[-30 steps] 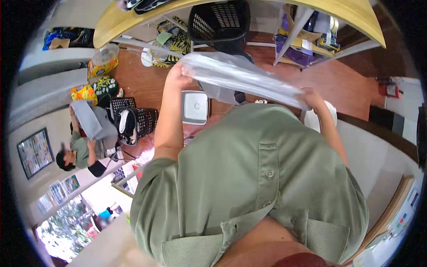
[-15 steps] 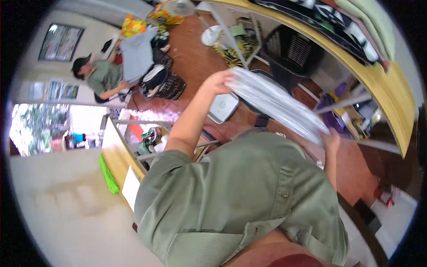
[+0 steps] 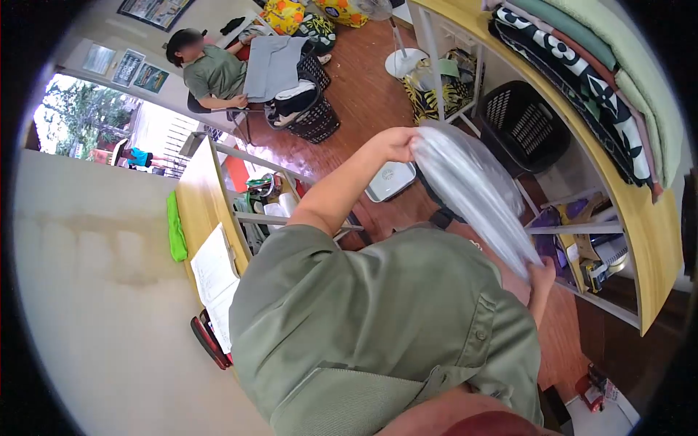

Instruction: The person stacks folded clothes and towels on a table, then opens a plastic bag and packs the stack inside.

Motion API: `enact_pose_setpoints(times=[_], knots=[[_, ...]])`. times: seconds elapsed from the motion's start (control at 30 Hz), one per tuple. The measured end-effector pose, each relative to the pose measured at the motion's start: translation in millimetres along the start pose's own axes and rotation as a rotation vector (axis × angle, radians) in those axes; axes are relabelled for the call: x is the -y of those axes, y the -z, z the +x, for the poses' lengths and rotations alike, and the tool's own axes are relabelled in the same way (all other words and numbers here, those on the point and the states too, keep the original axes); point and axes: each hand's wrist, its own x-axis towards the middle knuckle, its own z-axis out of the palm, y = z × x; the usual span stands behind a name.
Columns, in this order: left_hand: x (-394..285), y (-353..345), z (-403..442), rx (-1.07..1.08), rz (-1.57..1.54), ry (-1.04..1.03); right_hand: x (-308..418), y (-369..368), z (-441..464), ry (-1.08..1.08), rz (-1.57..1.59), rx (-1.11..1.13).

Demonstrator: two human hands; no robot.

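Translucent, crinkled plastic film (image 3: 472, 200) stretches before the olive-green shirt (image 3: 385, 291), gripped by the closed fingers of the bare left hand (image 3: 398, 144) at 10 o'clock and bare right hand (image 3: 541, 275) at 5. From the film, a black perforated plastic basket (image 3: 520, 131) lies at 1 o'clock, a white rounded-square tray (image 3: 391, 182) towards 9.
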Motion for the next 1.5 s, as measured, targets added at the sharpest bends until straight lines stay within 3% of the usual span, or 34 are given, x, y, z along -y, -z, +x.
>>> enact_pose_setpoints(times=[0.03,0.07,0.1,0.13,0.17,0.2,0.23,0.27,0.33,0.37,0.43,0.47,0.53,0.6,0.67,0.7,0.77,0.8,0.87,0.9,0.93,0.97,1.0,1.03,1.07,1.13,1.17,1.2,1.27,1.33,1.37,1.43,1.47,1.5], knots=[[1.3,-14.5,-2.2,0.043,0.206,0.018,-19.5,-7.6,9.0,0.003,-0.005,0.001],[-0.7,-39.7,-10.1,0.045,0.201,0.015,-39.9,-11.9,18.7,-0.195,0.172,-0.08],[2.0,-68.0,-20.7,0.117,0.658,0.136,-63.9,-14.0,22.6,-0.399,0.342,-0.157],[6.5,-81.8,-26.1,0.191,1.116,0.257,-89.1,-15.3,27.4,-0.403,0.331,-0.152],[10.8,-73.4,-21.6,0.1,1.421,0.203,-106.3,-17.4,37.1,-0.444,0.853,0.016],[12.8,-55.4,-15.2,0.102,1.426,0.203,-117.2,-19.8,42.9,-0.465,1.374,0.196],[15.5,-32.7,-7.3,-0.12,1.684,0.091,-107.3,-22.9,39.8,-0.552,1.679,0.209],[15.5,-20.0,-3.2,-0.358,1.925,-0.031,-71.6,-8.1,21.1,-0.558,1.679,0.205],[6.8,-21.3,-8.3,-0.814,1.848,-0.197,12.9,37.7,-19.3,-0.274,1.791,0.48],[3.0,-10.2,-5.1,-0.811,1.848,-0.19,16.3,33.6,-21.4,-0.281,1.791,0.479],[-6.3,3.0,0.2,-0.877,0.915,-0.402,17.6,20.4,-21.4,0.035,1.253,0.463],[-3.9,7.4,4.9,-0.872,0.917,-0.401,15.3,12.6,-15.7,0.033,1.254,0.458],[6.4,-17.2,3.2,-0.139,0.274,-0.252,-5.3,-6.1,-1.4,-0.174,-0.03,0.1],[19.4,-30.9,5.1,0.031,0.297,-0.053,-78.9,-35.8,18.6,-0.252,0.213,-0.214],[27.9,-74.2,-17.5,0.123,0.547,0.182,-91.1,-31.6,21.1,-0.422,1.038,-0.394],[28.5,-62.1,-12.4,0.164,1.0,0.164,-86.8,-14.6,16.6,-0.476,1.311,-0.213],[31.1,-41.4,-5.0,-0.221,1.637,0.127,-88.6,-4.1,16.3,-0.43,1.669,0.206],[33.8,-1.7,7.9,-0.431,1.729,-0.044,-68.1,9.1,3.4,-0.442,1.658,0.294],[26.8,24.9,4.8,-0.894,1.795,-0.353,2.1,46.7,-28.4,-0.213,1.757,0.62],[24.2,12.3,0.7,-1.022,1.839,-0.317,19.2,47.6,-37.6,-0.093,1.644,0.701],[23.3,17.1,3.7,-0.999,1.851,-0.31,29.1,45.7,-44.6,0.021,1.524,0.778],[21.4,24.3,11.7,-0.916,1.296,-0.274,28.7,32.5,-46.1,0.017,1.03,0.552],[20.3,27.7,18.3,-0.802,0.751,-0.219,17.7,18.0,-43.3,0.002,1.037,0.537],[17.4,11.1,14.1,-0.485,0.427,-0.061,1.7,1.5,-39.3,-0.126,1.025,0.42],[19.5,-22.3,3.9,-0.476,0.432,-0.046,-17.9,-14.6,-34.3,-0.252,1.008,0.303],[26.6,-89.4,-13.4,0.171,0.248,0.098,-57.7,-36.8,-19.3,-0.493,0.959,0.064],[27.3,-97.7,-14.3,0.18,0.249,0.109,-72.9,-39.7,-13.0,-0.61,0.926,-0.054],[28.0,-102.7,-16.2,0.244,0.367,0.178,-86.6,-39.8,-6.9,-0.62,0.927,-0.06],[26.0,-94.0,-13.6,0.313,0.489,0.252,-104.8,-39.0,0.1,-0.842,1.521,0.176],[26.1,-54.2,1.1,0.033,1.097,0.211,-70.4,-12.3,-10.9,-0.714,1.591,0.048],[29.1,-44.3,7.0,0.04,1.101,0.214,-51.5,-0.4,-16.3,-0.67,1.684,0.064],[36.0,-27.7,15.0,-0.594,1.775,-0.099,-37.4,10.7,-19.6,-0.595,1.938,0.185],[38.2,-19.9,17.9,-0.584,1.776,-0.096,-37.0,13.1,-21.4,-0.601,1.939,0.175],[37.1,-12.0,20.6,-0.679,1.735,-0.125,-37.4,15.3,-22.2,-0.472,2.095,0.4]])
